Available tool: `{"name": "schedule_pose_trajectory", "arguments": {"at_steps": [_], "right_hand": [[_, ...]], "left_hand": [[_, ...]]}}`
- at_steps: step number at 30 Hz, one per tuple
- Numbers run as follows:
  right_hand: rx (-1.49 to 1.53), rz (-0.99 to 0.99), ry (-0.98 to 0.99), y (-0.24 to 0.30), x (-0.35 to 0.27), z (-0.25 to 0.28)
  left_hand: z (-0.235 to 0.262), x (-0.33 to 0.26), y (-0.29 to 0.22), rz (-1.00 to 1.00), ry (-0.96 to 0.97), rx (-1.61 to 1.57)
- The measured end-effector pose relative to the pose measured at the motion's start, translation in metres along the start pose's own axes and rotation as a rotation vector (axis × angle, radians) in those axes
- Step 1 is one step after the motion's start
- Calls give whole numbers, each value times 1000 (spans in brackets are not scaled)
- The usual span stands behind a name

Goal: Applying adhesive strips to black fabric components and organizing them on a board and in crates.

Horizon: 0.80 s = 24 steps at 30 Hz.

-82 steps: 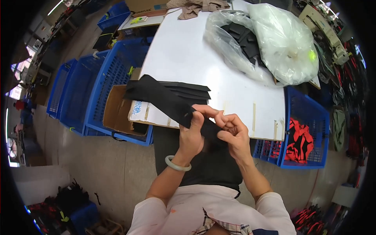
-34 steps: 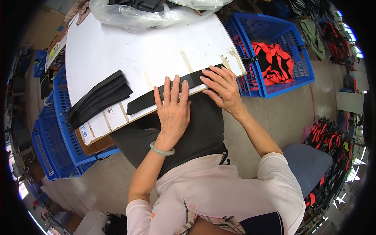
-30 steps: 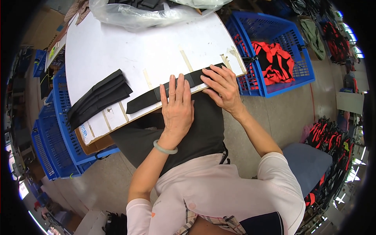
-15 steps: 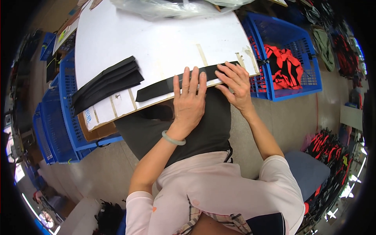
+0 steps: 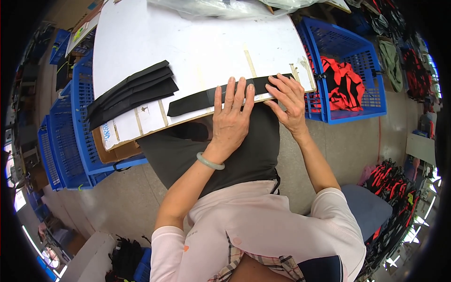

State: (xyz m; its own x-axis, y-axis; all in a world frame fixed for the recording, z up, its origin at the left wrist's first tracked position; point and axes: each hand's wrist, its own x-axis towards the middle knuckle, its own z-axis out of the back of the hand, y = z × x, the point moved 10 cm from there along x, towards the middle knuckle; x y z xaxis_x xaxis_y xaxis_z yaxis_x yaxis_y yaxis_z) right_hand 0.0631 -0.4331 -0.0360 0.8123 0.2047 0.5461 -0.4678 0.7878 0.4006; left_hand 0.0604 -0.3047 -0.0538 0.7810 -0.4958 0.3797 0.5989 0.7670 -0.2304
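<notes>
A long black fabric strip [image 5: 191, 104] lies along the near edge of a white-topped table [image 5: 202, 42]. Flat on the middle of it rests my left hand [image 5: 231, 124], fingers stretched out and slightly spread; a greyish band shows on the strip beside them. My right hand [image 5: 292, 107] lies over the strip's right part, its fingers extended and its thumb apart at the table edge. Neither hand is closed around anything. To the left, several similar black strips [image 5: 134, 89] lie overlapped in a fanned pile, their left ends reaching over the table's edge.
A blue crate [image 5: 347, 117] with red and black straps [image 5: 345, 84] stands against the table's right side. More blue crates [image 5: 82, 117] line the left. Clear plastic [image 5: 221, 8] lies across the far edge. A grey seat [image 5: 364, 209] is behind on the right.
The whole view has shifted slightly. Both hands stay on the strip in nearly the same places, and the pile at the left looks a little more fanned out.
</notes>
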Motion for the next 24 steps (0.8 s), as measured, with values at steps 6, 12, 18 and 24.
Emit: {"name": "schedule_pose_trajectory", "arguments": {"at_steps": [6, 12, 18, 24], "right_hand": [[10, -14, 13, 3, 4, 2], [23, -30, 17, 1, 4, 3], [28, -31, 22, 0, 5, 3], [25, -36, 9, 0, 3, 2]], "left_hand": [[2, 0, 2, 14, -33, -36], [3, 3, 2, 43, -9, -93], [3, 3, 2, 48, -8, -98], [0, 2, 3, 51, -2, -79]]}}
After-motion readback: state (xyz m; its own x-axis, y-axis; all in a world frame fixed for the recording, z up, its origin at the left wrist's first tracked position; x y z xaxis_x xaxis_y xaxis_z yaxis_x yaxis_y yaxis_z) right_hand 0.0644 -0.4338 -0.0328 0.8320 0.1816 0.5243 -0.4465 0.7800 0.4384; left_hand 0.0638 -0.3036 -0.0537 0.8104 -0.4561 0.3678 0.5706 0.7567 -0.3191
